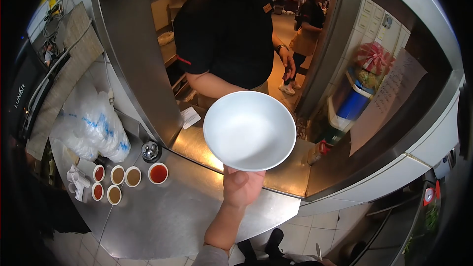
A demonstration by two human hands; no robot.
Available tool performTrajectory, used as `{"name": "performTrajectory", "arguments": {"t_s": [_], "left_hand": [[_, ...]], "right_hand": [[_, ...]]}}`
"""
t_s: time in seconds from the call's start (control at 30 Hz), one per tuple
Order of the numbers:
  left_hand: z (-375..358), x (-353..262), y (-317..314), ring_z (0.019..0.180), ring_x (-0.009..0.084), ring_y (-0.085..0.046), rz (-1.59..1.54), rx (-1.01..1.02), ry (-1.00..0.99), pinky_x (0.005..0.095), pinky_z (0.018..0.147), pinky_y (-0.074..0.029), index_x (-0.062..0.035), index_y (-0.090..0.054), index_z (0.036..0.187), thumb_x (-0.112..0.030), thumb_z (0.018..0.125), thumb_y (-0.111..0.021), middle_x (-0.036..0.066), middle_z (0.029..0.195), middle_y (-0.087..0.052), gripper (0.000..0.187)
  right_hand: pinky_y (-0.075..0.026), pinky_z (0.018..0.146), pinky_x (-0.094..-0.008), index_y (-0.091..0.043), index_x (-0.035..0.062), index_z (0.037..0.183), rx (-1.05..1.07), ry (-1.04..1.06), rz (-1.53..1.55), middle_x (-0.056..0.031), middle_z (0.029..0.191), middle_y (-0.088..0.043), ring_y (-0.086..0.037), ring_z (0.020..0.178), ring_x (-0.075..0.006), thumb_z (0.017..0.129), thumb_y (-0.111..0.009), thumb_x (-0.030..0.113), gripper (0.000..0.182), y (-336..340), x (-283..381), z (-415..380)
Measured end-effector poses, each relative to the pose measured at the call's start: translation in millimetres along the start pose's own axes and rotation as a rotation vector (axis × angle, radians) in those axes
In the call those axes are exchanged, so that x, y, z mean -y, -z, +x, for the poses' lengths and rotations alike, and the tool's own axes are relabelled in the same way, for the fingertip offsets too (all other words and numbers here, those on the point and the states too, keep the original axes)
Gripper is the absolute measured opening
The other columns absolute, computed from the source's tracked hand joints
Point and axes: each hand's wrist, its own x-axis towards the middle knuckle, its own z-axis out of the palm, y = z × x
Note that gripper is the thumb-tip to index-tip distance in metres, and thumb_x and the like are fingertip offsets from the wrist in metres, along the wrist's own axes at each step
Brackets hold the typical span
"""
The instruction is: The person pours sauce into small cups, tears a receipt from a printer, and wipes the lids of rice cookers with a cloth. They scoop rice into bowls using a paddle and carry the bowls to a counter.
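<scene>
My left hand is shut on the near rim of a white bowl, its thumb showing below the rim and its other fingers hidden under the bowl. The bowl looks empty and is held up over the pass-through ledge. Across the opening stands a person in a black shirt, whose one forearm runs behind the bowl, its hand hidden. At the bottom edge, a sliver of what looks like my right hand shows beside a thin pale object; its fingers cannot be made out.
On the steel counter stand several sauce cups, a metal bell, plastic-wrapped goods and small white cups. A metal frame borders the opening. Another person stands farther back. A paper sheet hangs right.
</scene>
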Motion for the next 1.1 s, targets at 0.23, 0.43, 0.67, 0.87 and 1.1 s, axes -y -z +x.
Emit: {"name": "performTrajectory", "arguments": {"t_s": [0.23,0.43,0.67,0.87,1.1], "left_hand": [[-0.4,-0.2,-2.1,0.121,0.0290,-0.037,-0.069,0.027,0.053,0.0473,0.096,-0.035,-0.0114,-0.029,0.133,-0.026,0.065,-0.065,0.009,0.131,-0.036,0.078],[-1.5,0.5,0.4,0.119,0.0329,-0.039,0.026,-0.007,0.003,0.0507,0.088,-0.042,-0.0123,-0.029,0.133,-0.036,0.068,-0.062,0.013,0.132,-0.034,0.077],[5.2,-6.2,-7.4,0.116,0.0392,-0.040,0.050,0.018,0.019,0.0406,0.077,-0.049,-0.0145,-0.025,0.135,-0.052,0.076,-0.054,0.014,0.133,-0.032,0.076],[6.4,-3.8,-4.8,0.111,0.0421,-0.043,0.043,0.099,-0.019,0.0372,0.074,-0.051,-0.0202,-0.022,0.136,-0.069,0.073,-0.046,0.014,0.134,-0.031,0.083],[8.8,-3.5,-5.1,0.104,0.0392,-0.049,-0.127,0.101,-0.043,0.0342,0.067,-0.050,-0.0211,-0.024,0.135,-0.077,0.071,-0.037,0.010,0.130,-0.038,0.086]], "right_hand": [[-0.047,0.065,-0.0424,-0.059,0.0021,0.097,-0.029,0.050,-0.036,-0.0195,0.083,-0.062,-0.060,0.078,-0.0350,0.082,-0.053,0.036,0.038,-17.6,-13.5,1.1],[-0.045,0.074,-0.0462,-0.055,0.0063,0.107,-0.029,0.070,0.008,-0.0264,0.092,-0.059,-0.055,0.093,-0.0418,0.081,-0.049,0.046,0.047,-11.7,-2.7,2.1],[-0.045,0.075,-0.0457,-0.055,0.0078,0.108,-0.008,-0.020,-0.033,-0.0235,0.091,-0.060,-0.056,0.090,-0.0405,0.080,-0.050,0.048,0.049,-6.1,13.7,1.7],[-0.045,0.074,-0.0463,-0.055,0.0084,0.107,-0.006,-0.006,-0.069,-0.0230,0.093,-0.060,-0.056,0.090,-0.0403,0.081,-0.049,0.048,0.048,-8.1,10.5,2.3],[-0.046,0.072,-0.0445,-0.058,0.0064,0.104,0.002,0.050,-0.037,-0.0227,0.090,-0.061,-0.059,0.088,-0.0369,0.080,-0.051,0.048,0.048,-14.8,-5.0,9.1]]}}
